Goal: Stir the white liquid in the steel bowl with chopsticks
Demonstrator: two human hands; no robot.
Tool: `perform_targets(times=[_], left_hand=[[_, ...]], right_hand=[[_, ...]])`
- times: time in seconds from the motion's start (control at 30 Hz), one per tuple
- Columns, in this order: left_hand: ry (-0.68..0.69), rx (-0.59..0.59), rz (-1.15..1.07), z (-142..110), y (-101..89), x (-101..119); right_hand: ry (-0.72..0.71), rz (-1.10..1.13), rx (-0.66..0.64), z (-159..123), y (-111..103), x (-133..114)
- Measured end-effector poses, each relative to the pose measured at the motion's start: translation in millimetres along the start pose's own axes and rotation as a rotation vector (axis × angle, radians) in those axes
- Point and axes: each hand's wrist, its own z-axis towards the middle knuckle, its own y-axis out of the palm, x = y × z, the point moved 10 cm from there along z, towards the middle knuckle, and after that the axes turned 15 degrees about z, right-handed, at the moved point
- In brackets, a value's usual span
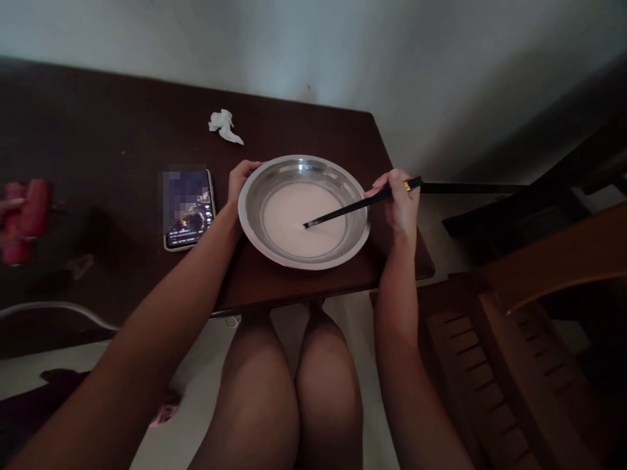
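Note:
A wide metal bowl (pixel 255 225) with pale, milky liquid (pixel 294 215) in it rests near the front edge of the dark wooden table. My left hand (pixel 241 179) is closed around the bowl's left side, its fingers partly hidden behind the rim. On the other side, my right hand (pixel 402 202) grips black chopsticks (pixel 350 207) with a gold band near the upper end. They slant down over the bowl's right rim, and their tips touch the liquid near its middle. The chopsticks lie close together, almost as one.
Left of the bowl lies a phone (pixel 189 209) with its screen lit. Crumpled white tissue (pixel 225 125) is further back on the table (pixel 294 124). Red objects (pixel 27 219), blurred, are at the far left. A pale cable (pixel 63 305) runs along the front left. Wooden chair (pixel 470 352) stands at right.

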Motion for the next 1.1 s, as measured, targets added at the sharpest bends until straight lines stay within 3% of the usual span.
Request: perform_targets(times=[0.1, 0.27, 0.47, 0.63, 0.83, 1.0, 1.1], left_hand=[[-0.013, -0.002, -0.011, -1, 0.8, -1], [0.002, 0.004, -0.029, 0, 0.7, 1], [-0.016, 0.074, -0.022, 2, -5.0, 0], [-0.019, 0.031, -0.042, 2, -0.5, 0], [-0.003, 0.034, -0.031, 0, -0.7, 1], [0.006, 0.027, -0.033, 5, -3.2, -1], [0.002, 0.023, -0.026, 6, -3.6, -2]], right_hand=[[-0.005, -0.019, -0.037, -1, 4, -1], [-0.080, 0.049, 0.056, 2, -9, -5], [-0.029, 0.052, -0.093, -1, 6, 1], [-0.098, 0.078, 0.039, 1, -7, -7], [-0.030, 0.019, -0.095, -1, 7, -1], [-0.095, 0.037, 0.026, 1, -7, -6], [-0.049, 0.035, -0.015, 0, -3, -2]])
